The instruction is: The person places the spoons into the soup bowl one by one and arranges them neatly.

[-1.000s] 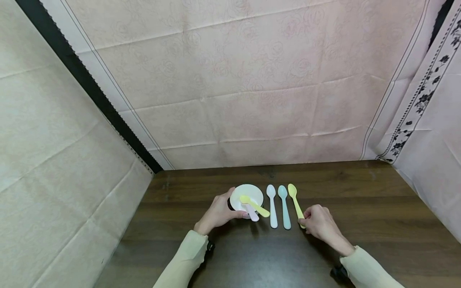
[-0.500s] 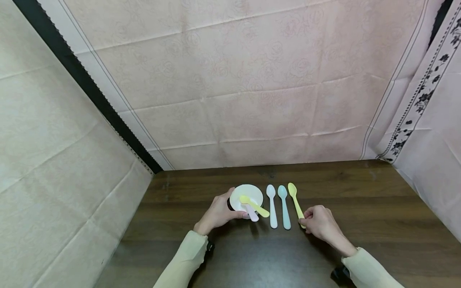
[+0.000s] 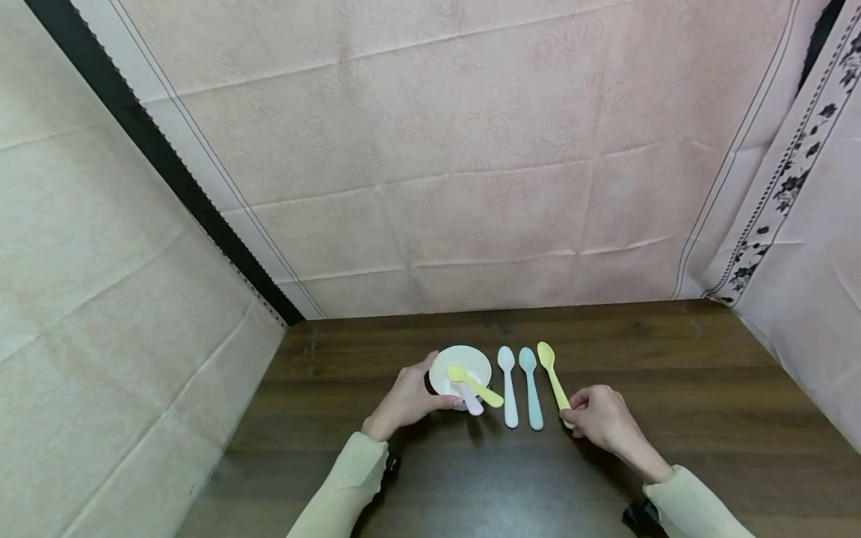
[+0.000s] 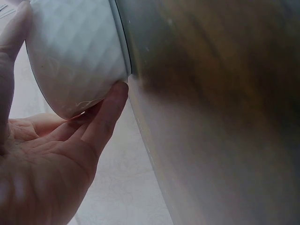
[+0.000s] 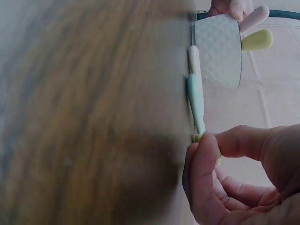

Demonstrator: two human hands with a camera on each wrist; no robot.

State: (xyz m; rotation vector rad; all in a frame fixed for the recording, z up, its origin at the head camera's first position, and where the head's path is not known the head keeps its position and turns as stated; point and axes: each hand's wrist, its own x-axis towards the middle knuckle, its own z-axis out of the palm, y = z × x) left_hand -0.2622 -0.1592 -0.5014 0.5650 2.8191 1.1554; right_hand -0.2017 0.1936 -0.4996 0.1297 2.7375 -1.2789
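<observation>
A small white bowl (image 3: 460, 368) stands on the dark wooden table (image 3: 673, 373), and my left hand (image 3: 406, 400) holds it at its left side, thumb and fingers round its quilted wall (image 4: 75, 51). A yellow spoon (image 3: 474, 384) and a pink spoon (image 3: 470, 400) lean in the bowl. To its right lie a white spoon (image 3: 508, 394), a light blue spoon (image 3: 531, 396) and a yellow-green spoon (image 3: 553, 379), side by side. My right hand (image 3: 599, 418) pinches the handle end of the yellow-green spoon (image 5: 198, 138), which still lies on the table.
Pink patterned cloth hangs close behind the table and on both sides. The table's back edge meets the cloth just beyond the spoons. Bare wood stretches right of my right hand and in front of both arms.
My right hand has shifted slightly on the yellow-green spoon's handle. The left hand and the bowl have not moved.
</observation>
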